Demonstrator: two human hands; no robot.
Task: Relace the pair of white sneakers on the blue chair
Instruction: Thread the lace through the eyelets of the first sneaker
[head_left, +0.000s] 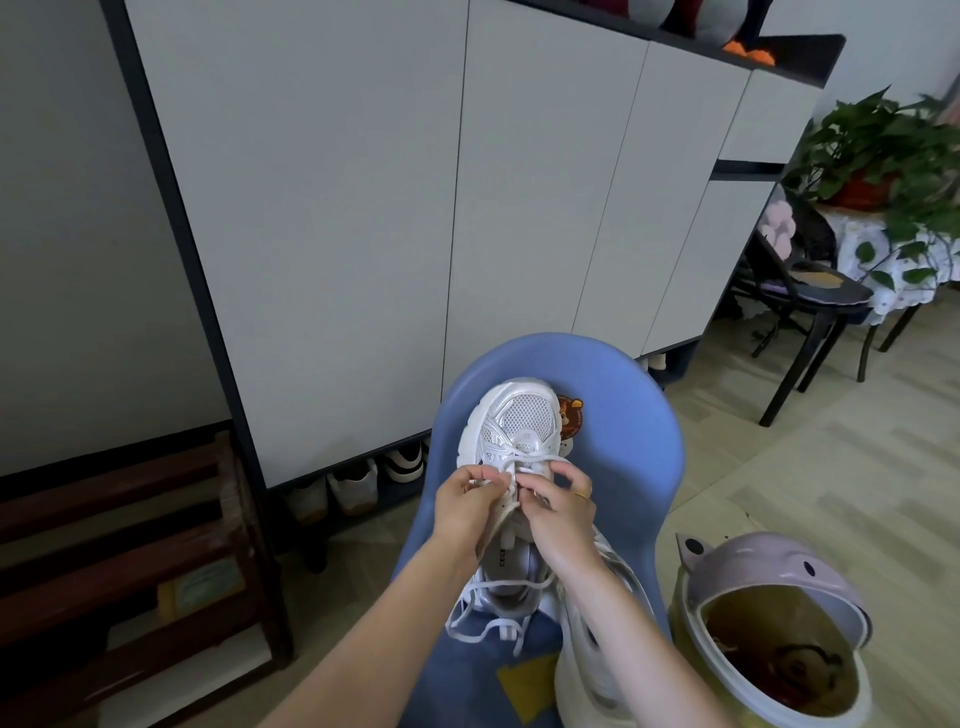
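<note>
A white sneaker (519, 421) lies on the blue chair (623, 415), its toe pointing away from me. My left hand (462, 506) and my right hand (558, 512) meet over its eyelets, each pinching a part of the white lace (488, 623). Loose lace ends trail over the shoe's heel onto the seat. The second white sneaker (587, 670) sits to the right on the chair's near edge, partly hidden by my right forearm.
A lilac-lidded open bin (779, 623) stands at the chair's right. White cabinet doors (337, 208) rise behind, with shoes (358, 486) underneath. A dark wooden rack (130, 561) is at left. A black chair (810, 296) and a potted plant (883, 150) are at far right.
</note>
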